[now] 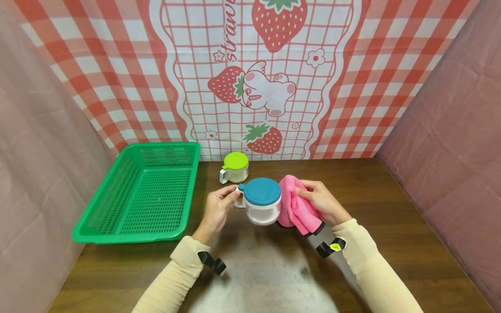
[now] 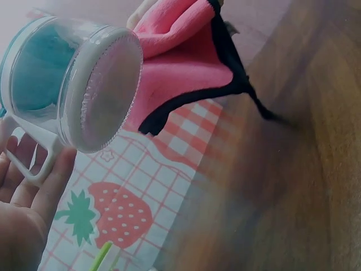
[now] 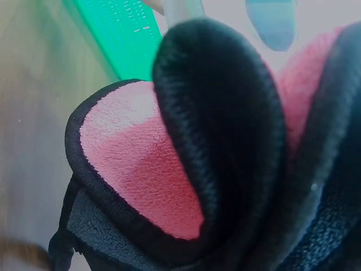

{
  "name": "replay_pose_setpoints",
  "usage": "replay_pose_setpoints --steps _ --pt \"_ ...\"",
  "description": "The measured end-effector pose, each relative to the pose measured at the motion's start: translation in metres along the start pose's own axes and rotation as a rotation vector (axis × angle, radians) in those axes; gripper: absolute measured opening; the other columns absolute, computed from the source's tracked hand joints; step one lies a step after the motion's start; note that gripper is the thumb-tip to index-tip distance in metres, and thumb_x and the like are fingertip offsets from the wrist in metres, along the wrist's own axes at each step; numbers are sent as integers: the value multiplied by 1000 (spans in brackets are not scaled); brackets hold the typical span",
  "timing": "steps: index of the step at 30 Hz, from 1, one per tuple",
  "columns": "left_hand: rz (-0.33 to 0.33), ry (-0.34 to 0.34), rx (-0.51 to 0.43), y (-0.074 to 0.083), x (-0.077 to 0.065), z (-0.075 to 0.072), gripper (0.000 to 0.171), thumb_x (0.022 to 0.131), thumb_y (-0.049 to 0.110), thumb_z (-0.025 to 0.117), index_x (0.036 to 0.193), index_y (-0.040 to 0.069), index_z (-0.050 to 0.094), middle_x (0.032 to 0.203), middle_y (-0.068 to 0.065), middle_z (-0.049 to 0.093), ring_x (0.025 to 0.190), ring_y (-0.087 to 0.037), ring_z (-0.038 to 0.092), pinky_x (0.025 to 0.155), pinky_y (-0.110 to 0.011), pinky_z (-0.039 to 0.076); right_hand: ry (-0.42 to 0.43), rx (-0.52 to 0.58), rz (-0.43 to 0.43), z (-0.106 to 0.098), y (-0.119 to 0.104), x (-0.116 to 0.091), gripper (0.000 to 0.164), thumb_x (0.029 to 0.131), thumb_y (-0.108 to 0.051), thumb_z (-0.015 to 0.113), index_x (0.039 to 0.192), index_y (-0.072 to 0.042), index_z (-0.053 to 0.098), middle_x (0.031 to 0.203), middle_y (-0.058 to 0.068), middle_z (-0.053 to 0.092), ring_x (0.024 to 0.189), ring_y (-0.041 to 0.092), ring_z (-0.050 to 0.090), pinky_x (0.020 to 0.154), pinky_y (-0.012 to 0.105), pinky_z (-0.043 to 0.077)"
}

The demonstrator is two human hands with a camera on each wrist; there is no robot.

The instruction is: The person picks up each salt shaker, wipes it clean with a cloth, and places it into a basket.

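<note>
A clear jar (image 1: 263, 214) with a blue lid (image 1: 262, 191) and a white handle is held up above the table. My left hand (image 1: 217, 208) grips it by the handle; in the left wrist view the fingers pass behind the white handle (image 2: 49, 148) and the jar's base shows. A pink cloth (image 1: 298, 208) with black edging hangs bunched from my right hand (image 1: 321, 201), which pinches it close against the jar's right side. In the right wrist view the cloth (image 3: 132, 152) hides the hand's fingers.
A green plastic basket (image 1: 192, 191) stands on the left of the wooden table (image 1: 375, 208). Behind the held jar is a smaller-looking jar (image 1: 237, 174) with a lime-green lid and white handle. A strawberry-print checked curtain (image 1: 336, 108) hangs at the back.
</note>
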State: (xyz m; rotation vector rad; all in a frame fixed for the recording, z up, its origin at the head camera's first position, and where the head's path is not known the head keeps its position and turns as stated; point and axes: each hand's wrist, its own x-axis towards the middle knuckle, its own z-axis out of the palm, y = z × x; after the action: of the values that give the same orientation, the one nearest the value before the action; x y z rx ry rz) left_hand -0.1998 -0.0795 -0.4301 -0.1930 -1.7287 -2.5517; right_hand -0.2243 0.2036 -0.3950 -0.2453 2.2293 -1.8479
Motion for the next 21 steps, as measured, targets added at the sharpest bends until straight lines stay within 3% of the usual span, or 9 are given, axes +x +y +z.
replay_pose_setpoints --steps 4,11,15,21 --pt "14 42 1 1 3 -4 18 92 -5 59 107 -13 66 82 8 72 75 -7 66 63 -20 56 -2 -25 -13 -2 0 -7 41 95 -13 60 127 13 55 86 -11 67 73 4 60 62 18 51" --pt "16 107 1 1 5 -3 24 92 -6 58 112 -20 61 79 9 72 79 -9 67 63 -21 56 30 -64 -39 1 2 -15 36 94 -11 62 120 13 59 81 -11 64 66 3 55 57 17 47" --pt "29 108 17 -2 5 4 25 92 -4 59 111 -20 60 78 10 72 78 -7 67 63 -20 55 54 -113 -69 7 2 -18 36 94 -11 63 121 11 60 83 -8 64 68 5 55 58 17 46" --pt "34 86 60 -6 2 11 28 91 -4 60 112 -22 58 77 12 71 76 -4 66 60 -18 52 48 -185 -83 14 -2 -21 35 94 -12 63 123 8 62 92 6 65 74 7 54 61 18 47"
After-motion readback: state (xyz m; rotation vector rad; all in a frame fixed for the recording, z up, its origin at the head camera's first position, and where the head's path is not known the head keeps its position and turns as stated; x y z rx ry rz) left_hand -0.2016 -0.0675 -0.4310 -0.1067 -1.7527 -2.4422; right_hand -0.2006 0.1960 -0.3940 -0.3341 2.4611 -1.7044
